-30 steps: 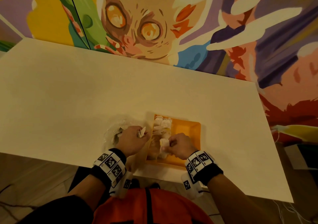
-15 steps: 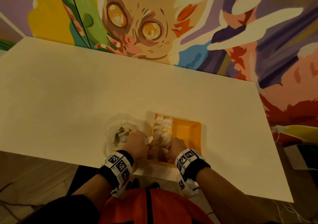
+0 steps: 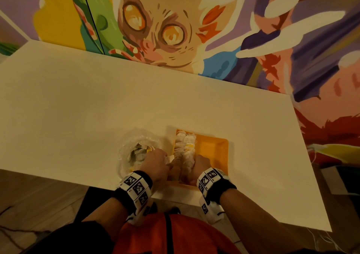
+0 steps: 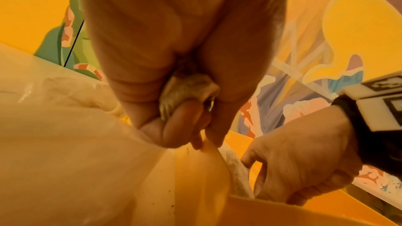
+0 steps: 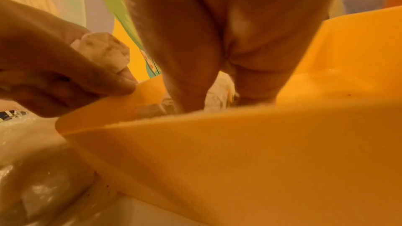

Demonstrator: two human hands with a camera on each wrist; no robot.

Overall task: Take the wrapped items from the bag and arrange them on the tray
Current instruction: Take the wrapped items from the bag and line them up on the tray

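White table (image 3: 78, 107): left hand (image 3: 155, 163) gripped one wrapped item (image 4: 187, 90) by bag (image 3: 134, 152); right hand (image 3: 200, 168) clutched another wrapped piece (image 5: 219, 92) inside orange tray (image 3: 212, 152)

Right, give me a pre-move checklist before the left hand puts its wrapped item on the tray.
1. Left hand grips a wrapped item: ok.
2. Left hand at the tray's left rim: ok.
3. Free floor on the tray's right side: ok.
4. Right hand out of the way: not ok, it is in the tray at the near end of the wrapped items already laid down.
5. Gap left in those rows for another item: cannot tell.
6. Bag has more items: ok.
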